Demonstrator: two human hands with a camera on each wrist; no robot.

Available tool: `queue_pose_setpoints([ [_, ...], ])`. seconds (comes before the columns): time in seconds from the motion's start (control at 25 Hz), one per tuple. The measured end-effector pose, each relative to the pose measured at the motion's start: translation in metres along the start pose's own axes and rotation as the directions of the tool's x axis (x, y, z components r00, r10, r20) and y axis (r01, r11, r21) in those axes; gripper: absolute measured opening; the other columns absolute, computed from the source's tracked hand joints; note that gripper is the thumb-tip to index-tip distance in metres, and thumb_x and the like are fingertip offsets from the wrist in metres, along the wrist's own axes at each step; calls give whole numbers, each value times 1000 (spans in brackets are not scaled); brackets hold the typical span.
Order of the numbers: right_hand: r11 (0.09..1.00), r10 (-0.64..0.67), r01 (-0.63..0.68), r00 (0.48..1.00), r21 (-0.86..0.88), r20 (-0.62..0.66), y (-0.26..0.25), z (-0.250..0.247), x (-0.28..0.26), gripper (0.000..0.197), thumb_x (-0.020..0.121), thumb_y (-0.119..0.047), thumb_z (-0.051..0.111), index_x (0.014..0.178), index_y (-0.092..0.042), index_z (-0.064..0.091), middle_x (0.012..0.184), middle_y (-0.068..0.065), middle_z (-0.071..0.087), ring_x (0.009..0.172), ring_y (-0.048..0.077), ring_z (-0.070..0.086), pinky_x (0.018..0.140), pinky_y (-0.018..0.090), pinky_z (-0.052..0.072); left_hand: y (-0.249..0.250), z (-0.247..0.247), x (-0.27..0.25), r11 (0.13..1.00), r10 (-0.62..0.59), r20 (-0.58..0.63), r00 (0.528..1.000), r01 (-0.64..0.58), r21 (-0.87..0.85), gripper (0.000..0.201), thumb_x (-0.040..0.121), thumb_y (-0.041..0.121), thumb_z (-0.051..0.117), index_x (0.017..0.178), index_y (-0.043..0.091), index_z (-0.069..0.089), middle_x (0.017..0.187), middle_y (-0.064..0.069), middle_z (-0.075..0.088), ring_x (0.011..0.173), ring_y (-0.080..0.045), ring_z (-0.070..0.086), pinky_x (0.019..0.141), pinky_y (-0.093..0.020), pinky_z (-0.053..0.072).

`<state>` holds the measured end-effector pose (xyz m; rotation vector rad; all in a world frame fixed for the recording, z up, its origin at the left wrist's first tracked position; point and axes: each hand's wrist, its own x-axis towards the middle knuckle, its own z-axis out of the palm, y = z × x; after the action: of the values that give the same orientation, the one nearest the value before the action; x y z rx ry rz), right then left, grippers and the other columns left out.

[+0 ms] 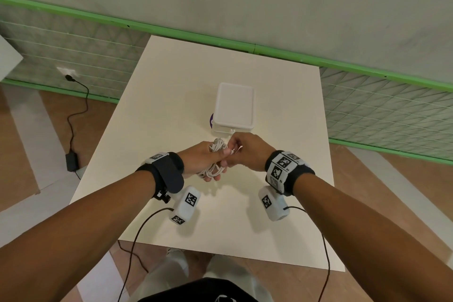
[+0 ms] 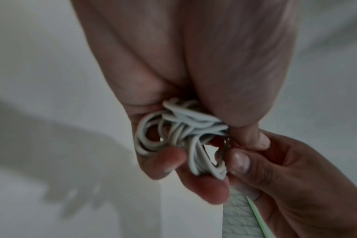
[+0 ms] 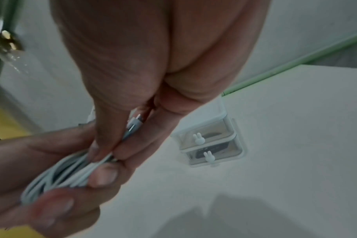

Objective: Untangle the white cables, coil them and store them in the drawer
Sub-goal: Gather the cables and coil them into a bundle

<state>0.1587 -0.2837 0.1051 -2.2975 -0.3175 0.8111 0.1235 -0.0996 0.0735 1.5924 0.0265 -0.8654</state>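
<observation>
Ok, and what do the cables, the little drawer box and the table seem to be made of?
The cables: white, smooth, matte jacket, probably soft plastic or rubber, since they bend into tight loops. The drawer box: likely hard plastic, white frame with clear glossy drawer fronts that show the contents. The table: matte cream top, perhaps laminate or painted board; unclear.

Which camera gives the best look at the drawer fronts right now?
Right wrist: the drawer unit faces it, with both clear drawer fronts and their rabbit-shaped knobs visible, apparently closed. The head view shows only its white top from above. The left wrist view misses it entirely.
</observation>
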Motion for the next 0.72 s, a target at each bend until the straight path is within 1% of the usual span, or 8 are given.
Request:
queue_pose_setpoints([
  [0.08, 998, 4, -5, 1000, 63, 14, 2, 1, 1, 48, 70, -29, 87, 103, -24, 52, 96, 2, 69, 77, 17, 65, 69, 33, 53, 3, -1, -1, 999, -5, 59, 998, 7, -31, 41, 96, 49, 57, 86, 10, 57, 79, -10, 64, 64, -22, 57, 50, -27, 41],
  [0.2, 995, 12, -23, 993, 96, 116, 1, -7, -1, 55, 74, -25, 86, 114, -25, 49, 107, 2, 67, 74, 12, 62, 66, 27, 49, 10, -3, -3, 998, -47, 155, 987, 40, 50, 29, 88, 33, 74, 88, 10, 57, 71, -10, 54, 60, -20, 49, 50, -27, 37],
  [0.28, 978, 46, -89, 974, 188, 220, -2, -12, -4, 53, 77, -17, 83, 120, -20, 52, 118, 7, 66, 88, 15, 66, 78, 29, 55, 15, -4, -3, 969, -87, 174, 981, 43, 242, 23, 81, 26, 80, 77, 14, 61, 64, -9, 52, 55, -21, 47, 51, -28, 37],
  [0.36, 879, 71, -212, 944, 427, 323, -4, -12, -7, 44, 84, -1, 72, 123, -8, 54, 119, 15, 65, 102, 25, 68, 96, 38, 55, 21, -5, 0, 847, -100, 146, 984, 7, 531, 21, 81, 24, 76, 72, 14, 60, 59, -5, 56, 52, -20, 48, 54, -28, 40],
  [0.44, 739, 80, -308, 923, 599, 377, -6, -10, -9, 38, 87, 1, 66, 123, -1, 54, 115, 20, 65, 100, 30, 69, 101, 44, 53, 24, -4, 4, 682, -70, 79, 994, -11, 731, 14, 82, 21, 70, 83, 10, 61, 70, -5, 63, 61, -22, 54, 58, -31, 43],
  [0.48, 717, 91, -320, 923, 619, 373, -6, -9, -8, 40, 85, -1, 68, 123, 0, 54, 113, 19, 65, 97, 29, 69, 99, 45, 54, 26, -4, 5, 604, -51, 55, 997, -13, 797, 17, 84, 20, 67, 95, 9, 61, 81, -7, 66, 68, -24, 59, 62, -33, 46],
  [0.6, 775, 116, -269, 950, 572, 291, -8, -9, -3, 55, 79, 4, 74, 126, -7, 48, 104, 11, 68, 88, 24, 70, 94, 47, 57, 35, 2, 4, 443, -48, 41, 998, -15, 896, 53, 90, 21, 62, 135, 9, 37, 98, -7, 65, 83, -26, 64, 72, -37, 53],
  [0.72, 835, 119, -230, 963, 500, 243, -15, -13, -1, 68, 74, 10, 74, 129, -10, 38, 105, 10, 67, 82, 22, 68, 91, 44, 58, 38, 6, 1, 355, 10, 40, 999, -41, 934, 69, 90, 20, 62, 144, 7, 21, 90, -7, 63, 76, -27, 61, 69, -38, 53],
])
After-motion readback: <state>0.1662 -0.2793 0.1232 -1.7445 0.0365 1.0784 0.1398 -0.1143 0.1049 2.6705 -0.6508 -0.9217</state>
